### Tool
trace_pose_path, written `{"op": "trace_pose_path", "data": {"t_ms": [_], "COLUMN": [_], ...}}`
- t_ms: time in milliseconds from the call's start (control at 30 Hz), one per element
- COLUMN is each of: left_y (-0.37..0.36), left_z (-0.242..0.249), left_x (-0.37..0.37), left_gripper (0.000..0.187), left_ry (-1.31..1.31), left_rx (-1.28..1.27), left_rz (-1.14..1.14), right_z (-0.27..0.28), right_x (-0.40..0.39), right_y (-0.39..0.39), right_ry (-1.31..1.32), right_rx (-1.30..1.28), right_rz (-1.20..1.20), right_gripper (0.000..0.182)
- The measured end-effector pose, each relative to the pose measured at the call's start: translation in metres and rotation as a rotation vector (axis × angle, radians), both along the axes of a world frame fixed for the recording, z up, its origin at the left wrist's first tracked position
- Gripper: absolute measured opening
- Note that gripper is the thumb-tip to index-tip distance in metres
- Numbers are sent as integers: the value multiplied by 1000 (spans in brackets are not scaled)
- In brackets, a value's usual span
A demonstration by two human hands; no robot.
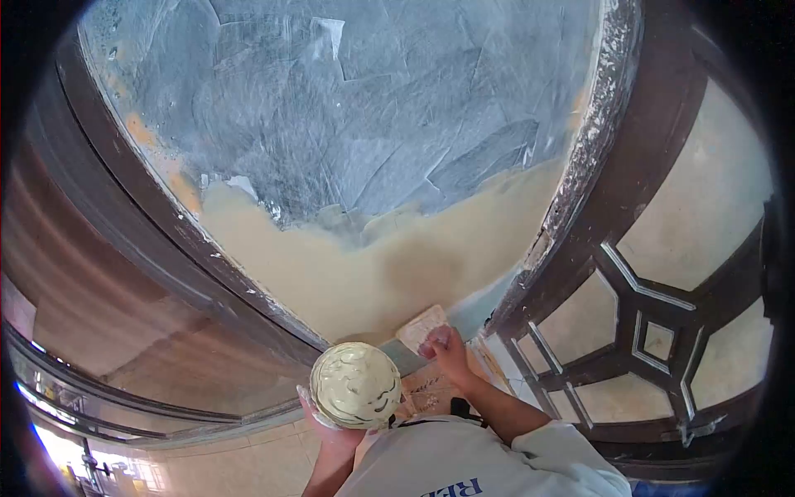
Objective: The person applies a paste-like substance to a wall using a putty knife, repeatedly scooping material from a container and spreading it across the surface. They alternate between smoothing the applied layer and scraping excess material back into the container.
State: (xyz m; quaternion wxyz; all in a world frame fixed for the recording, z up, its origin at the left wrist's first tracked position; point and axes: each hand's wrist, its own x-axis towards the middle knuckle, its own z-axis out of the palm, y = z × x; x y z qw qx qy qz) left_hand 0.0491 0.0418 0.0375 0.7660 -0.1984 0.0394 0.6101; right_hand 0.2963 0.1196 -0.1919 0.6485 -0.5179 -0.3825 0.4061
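Note:
My left hand [323,418] is wrapped round the near-left side of a round tub full of pale cream paste [354,385], holding it up near my body. The paste surface is swirled, with some smears at the rim. In my right hand [447,352] is a flat, paste-smeared spreader [422,328], its blade at the lower part of the wall panel. My fingers are closed round its near end. Above it, the panel has a band of smooth beige paste [306,269], and the rest is streaky grey-blue [373,124].
Dark wooden frames edge the panel, the right one [600,108] flecked with white. A dark door with pale panes [646,331] stands at right. Brown panels [108,273] run along the left. Pale floor tiles [240,455] show below.

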Motion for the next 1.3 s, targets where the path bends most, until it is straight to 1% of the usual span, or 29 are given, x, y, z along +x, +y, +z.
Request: {"op": "trace_pose_path", "data": {"t_ms": [33,67,133,167,200,233,267,300,333,367,400,467,500,533,600,633,700,733,767,800,867,1000,1067,1100,1167,1200,1233,1267,1300], "left_y": [7,8,9,11,12,14,16,18,20,22,23,26,25,26,29,29,31,33,33,34,36,40,41,42,44,45,46,46,47], "left_z": [-8,-14,-15,-13,-9,-7,-5,-5,-4,-4,-3,-2,3,0,-7,-4,-10,-10,-10,-8,-6,10,15,14,16,17,16,18,21], "left_x": [6,7,14,19,25,31,36,42,48,54,61,74,79,84,93,101,113,120,128,133,143,163,171,173,180,183,186,190,193], "left_gripper": [83,83,83,83,78,73,73,78,83,83,84,85,85,85,86,86,86,86,84,84,84,83,83,83,87,90,92,92,92], "left_ry": [753,753,773,771,699,628,627,646,664,661,676,709,680,679,642,594,631,670,636,634,572,544,557,459,432,405,228,229,311], "left_rx": [242,235,232,227,238,248,244,246,249,249,264,296,327,327,295,332,351,371,357,357,301,329,421,402,364,333,316,316,331], "left_rz": [-104,-97,-108,-106,-100,-95,-95,-117,-141,-145,-160,-189,-221,-223,-266,-291,-291,-282,-272,-273,-290,-274,-241,-249,-249,-249,-232,-227,-245], "right_z": [2,4,66,98,131,150,155,158,173,190,199,206,206,205,201,198,187,179,172,166,154,195,210,222,240,236,228,224,227], "right_x": [9,20,42,52,61,69,73,76,76,75,76,83,88,93,107,115,130,137,144,150,162,193,203,208,219,223,227,230,232], "right_y": [-3,-4,-8,-11,-14,-13,-11,-8,-6,-6,-4,-1,0,1,5,7,12,16,20,23,28,12,2,-3,-11,-11,-12,-11,-9], "right_ry": [57,56,352,350,412,473,474,369,261,199,199,115,116,123,131,177,224,270,313,311,294,220,121,120,44,42,37,32,32], "right_rx": [-46,-50,-199,-204,-235,-264,-268,-290,-310,-292,-295,-299,-298,-333,-370,-395,-421,-383,-345,-346,-272,-272,-146,-149,-99,-98,48,193,194], "right_rz": [21,29,201,204,417,630,630,759,884,923,919,983,982,932,879,859,833,735,636,634,373,346,256,260,328,330,300,270,275], "right_gripper": [14,14,13,13,14,15,15,16,17,18,18,19,19,19,20,18,16,17,17,17,14,14,18,18,26,26,25,24,24]}}
